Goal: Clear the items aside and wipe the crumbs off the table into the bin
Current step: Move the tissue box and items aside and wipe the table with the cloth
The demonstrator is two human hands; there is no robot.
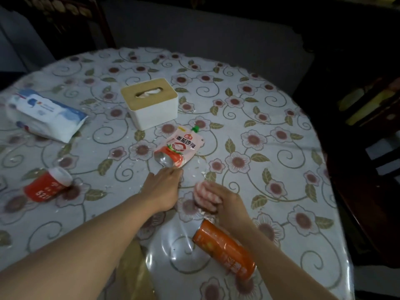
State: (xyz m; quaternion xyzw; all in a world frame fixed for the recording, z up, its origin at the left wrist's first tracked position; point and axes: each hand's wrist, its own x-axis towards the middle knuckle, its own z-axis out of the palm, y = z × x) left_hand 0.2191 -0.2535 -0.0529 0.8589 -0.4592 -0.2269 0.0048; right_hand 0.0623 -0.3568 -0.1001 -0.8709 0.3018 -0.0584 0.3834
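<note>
Centrally, tissue box, tissue showing

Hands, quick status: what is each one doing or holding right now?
Left hand: pinching the bottom edge of the ketchup pouch.
Right hand: closed on a pink striped cloth pressed to the table.

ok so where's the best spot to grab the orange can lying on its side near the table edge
Probably around the middle of the orange cylindrical can, coming down from above with fingers across its width. It lies on its side, angled diagonally, so the round body is exposed on top, and the right hand holding the pink cloth is nearest.
</note>
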